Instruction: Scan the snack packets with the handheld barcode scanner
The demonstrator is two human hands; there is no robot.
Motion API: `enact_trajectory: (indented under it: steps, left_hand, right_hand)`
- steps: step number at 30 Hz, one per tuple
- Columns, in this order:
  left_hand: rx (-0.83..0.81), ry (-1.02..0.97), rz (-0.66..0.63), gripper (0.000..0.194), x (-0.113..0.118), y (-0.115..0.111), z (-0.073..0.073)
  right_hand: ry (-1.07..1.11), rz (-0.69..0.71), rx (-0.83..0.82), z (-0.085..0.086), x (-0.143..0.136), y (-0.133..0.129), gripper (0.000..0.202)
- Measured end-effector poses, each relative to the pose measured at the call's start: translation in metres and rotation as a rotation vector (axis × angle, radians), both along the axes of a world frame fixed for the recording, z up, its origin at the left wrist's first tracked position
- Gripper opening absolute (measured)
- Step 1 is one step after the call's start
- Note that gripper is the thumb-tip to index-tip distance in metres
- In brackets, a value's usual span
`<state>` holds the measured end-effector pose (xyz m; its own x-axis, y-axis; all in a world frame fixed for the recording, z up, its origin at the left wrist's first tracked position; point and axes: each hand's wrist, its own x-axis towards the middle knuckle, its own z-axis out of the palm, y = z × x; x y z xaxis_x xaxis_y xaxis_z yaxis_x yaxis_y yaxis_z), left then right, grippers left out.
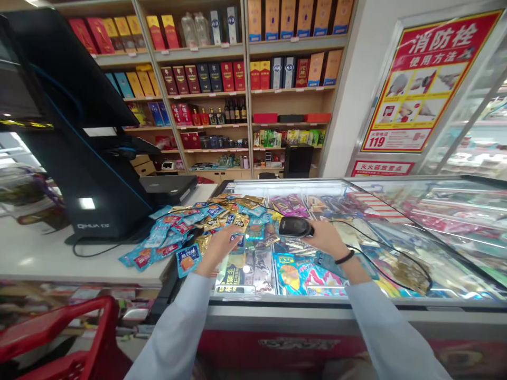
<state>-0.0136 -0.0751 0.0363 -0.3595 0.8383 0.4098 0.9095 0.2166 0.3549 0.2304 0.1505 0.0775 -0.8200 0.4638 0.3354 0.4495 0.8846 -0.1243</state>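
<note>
There is one left hand [222, 244] and one right hand [327, 238]. There is one scanner [293, 226], one wristband [344, 257] and one monitor [71, 58]. The sachets [158, 232] number well over ten, too overlapped for an exact count. One large poster [431, 84] carries six pictures [423, 80]; one smaller sign [382, 168] is below it. The top right shelf has six orange boxes [288, 20]; the top middle one has two red-yellow boxes [163, 31], two clear bottles [195, 30] and two white boxes [224, 26]. Flat boxes [265, 118] number three.

From my end: boxed goods on back shelves [206, 51], red-and-yellow poster [431, 84] right, red plastic frame [105, 319] lower left.
</note>
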Motion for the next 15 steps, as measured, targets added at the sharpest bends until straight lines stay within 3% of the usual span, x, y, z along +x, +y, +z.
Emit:
enact_trajectory:
  steps: [4,7,9,12,15]
  left_hand:
    - [-0.055,-0.031,0.013,0.043,-0.011,-0.024,-0.016]
    - [-0.082,0.011,-0.007,0.059,-0.005,-0.021,-0.021]
    - [-0.063,0.044,-0.056,0.057,0.004,-0.014,-0.022]
    - [-0.01,0.075,-0.162,0.045,0.02,0.003,-0.023]
    - [0.026,0.084,-0.274,0.039,0.04,0.025,-0.024]
  right_hand:
    - [-0.082,0.024,0.07,-0.017,-0.019,-0.022,0.037]
    - [-0.144,0.032,0.108,-0.022,-0.02,-0.026,0.035]
    - [-0.183,0.026,0.122,-0.017,-0.011,-0.019,0.035]
    - [-0.23,0.018,0.106,0.009,0.019,0.008,0.033]
    - [-0.238,-0.037,0.046,0.056,0.059,0.046,0.025]
